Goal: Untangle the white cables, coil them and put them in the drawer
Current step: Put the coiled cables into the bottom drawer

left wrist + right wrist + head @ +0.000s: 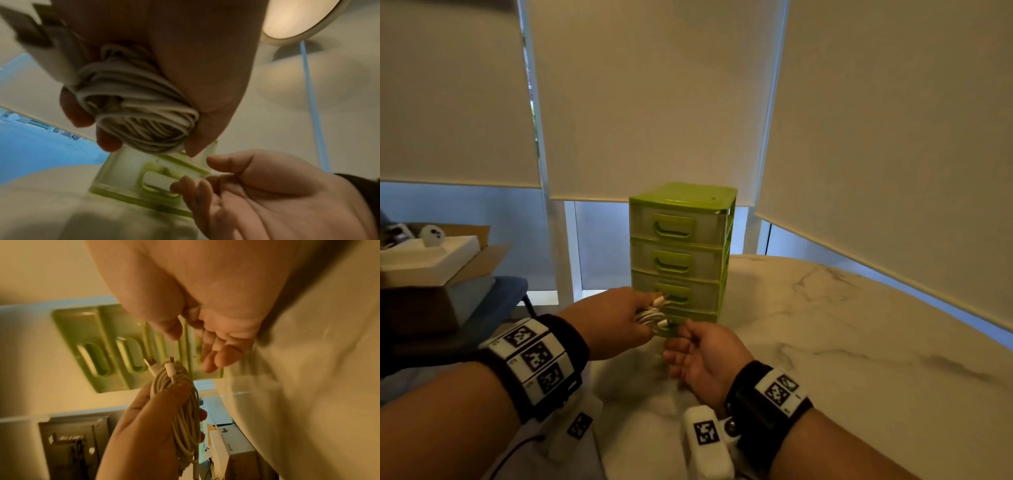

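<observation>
A green drawer tower (681, 240) with translucent drawers stands on the marble table (825, 325); its drawers look pushed in. My left hand (650, 318) grips a coiled bundle of white cables (654, 313) just in front of the lower drawers, plug ends pointing at the tower. The left wrist view shows the coil (139, 110) wedged between thumb and fingers. My right hand (676, 342) is palm up below the coil and holds nothing. Its fingertips (179, 183) reach the handle of the bottom drawer (123, 175), with the thumb apart.
An open cardboard box (431, 260) with white packaging sits on a blue chair (493, 298) at the left. Roller blinds hang close behind the tower. The table stretches away to the right of the tower.
</observation>
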A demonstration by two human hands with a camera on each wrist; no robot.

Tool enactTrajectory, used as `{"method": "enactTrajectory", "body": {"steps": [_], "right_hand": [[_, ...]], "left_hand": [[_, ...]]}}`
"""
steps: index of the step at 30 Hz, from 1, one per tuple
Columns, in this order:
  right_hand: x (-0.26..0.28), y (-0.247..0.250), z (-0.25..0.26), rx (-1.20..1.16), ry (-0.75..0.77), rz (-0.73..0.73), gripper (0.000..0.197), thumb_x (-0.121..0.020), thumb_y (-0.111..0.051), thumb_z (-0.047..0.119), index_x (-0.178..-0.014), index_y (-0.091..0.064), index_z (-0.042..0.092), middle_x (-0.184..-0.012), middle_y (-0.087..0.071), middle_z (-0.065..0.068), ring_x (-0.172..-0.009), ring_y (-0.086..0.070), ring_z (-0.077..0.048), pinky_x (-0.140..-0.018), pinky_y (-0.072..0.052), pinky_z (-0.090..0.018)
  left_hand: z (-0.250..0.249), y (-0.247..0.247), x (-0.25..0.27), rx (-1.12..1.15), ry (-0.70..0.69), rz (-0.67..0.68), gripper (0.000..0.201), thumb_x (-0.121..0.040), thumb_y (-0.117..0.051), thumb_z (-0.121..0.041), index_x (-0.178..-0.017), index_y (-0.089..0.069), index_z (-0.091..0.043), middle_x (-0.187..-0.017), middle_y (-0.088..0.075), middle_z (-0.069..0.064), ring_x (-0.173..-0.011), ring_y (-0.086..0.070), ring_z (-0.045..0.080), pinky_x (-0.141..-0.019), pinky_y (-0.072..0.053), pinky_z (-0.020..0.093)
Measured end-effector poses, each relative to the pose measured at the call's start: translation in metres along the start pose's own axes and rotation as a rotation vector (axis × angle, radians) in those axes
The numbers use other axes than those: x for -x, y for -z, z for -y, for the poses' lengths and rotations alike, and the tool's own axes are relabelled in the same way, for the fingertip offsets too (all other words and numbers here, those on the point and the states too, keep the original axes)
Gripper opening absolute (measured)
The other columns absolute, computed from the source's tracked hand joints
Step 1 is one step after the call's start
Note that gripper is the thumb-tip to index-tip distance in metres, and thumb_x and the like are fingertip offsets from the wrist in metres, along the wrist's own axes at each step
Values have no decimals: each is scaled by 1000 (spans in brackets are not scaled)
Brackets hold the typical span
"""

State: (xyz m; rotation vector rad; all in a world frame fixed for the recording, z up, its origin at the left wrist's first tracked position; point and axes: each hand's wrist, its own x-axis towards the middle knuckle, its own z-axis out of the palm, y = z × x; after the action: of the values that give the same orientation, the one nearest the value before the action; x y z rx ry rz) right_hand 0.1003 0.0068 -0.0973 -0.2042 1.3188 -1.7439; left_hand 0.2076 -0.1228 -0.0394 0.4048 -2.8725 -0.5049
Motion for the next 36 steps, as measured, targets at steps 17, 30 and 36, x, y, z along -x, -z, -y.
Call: {"method": "enactTrajectory", "body": {"steps": [17,30,36], "right_hand": [[8,-26,-29,-312,-41,-59,34,-97,-44,29,-99,-72,11,-59,-60,-4,-49,-51,-15,-48,-36,-26],[84,14,32,677,271,48,21,-92,-57,16,-83,-75,18,-57,-62,0,-47,-53,-13,-45,-39,-25],[20,37,70,1405,407,-154,26,-84,-72,33,-106,-63,27,-78,-55,14,-68,-53,-1,-56,-37,-16]], "left_hand": [[-4,7,-27,-14,110,141,19,-82,-62,-38,-100,-65,-31,-90,-66,-4,-84,-61,16,-79,-53,34],[-19,13,-32,-134,165,254,27,-81,-62,-36,-104,-66,-23,-95,-67,3,-86,-62,20,-78,-53,35],[-26,8,-31,-111,175,272,26,-83,-63,-34,-107,-64,-24,-94,-67,0,-85,-63,18,-77,-53,31]]}}
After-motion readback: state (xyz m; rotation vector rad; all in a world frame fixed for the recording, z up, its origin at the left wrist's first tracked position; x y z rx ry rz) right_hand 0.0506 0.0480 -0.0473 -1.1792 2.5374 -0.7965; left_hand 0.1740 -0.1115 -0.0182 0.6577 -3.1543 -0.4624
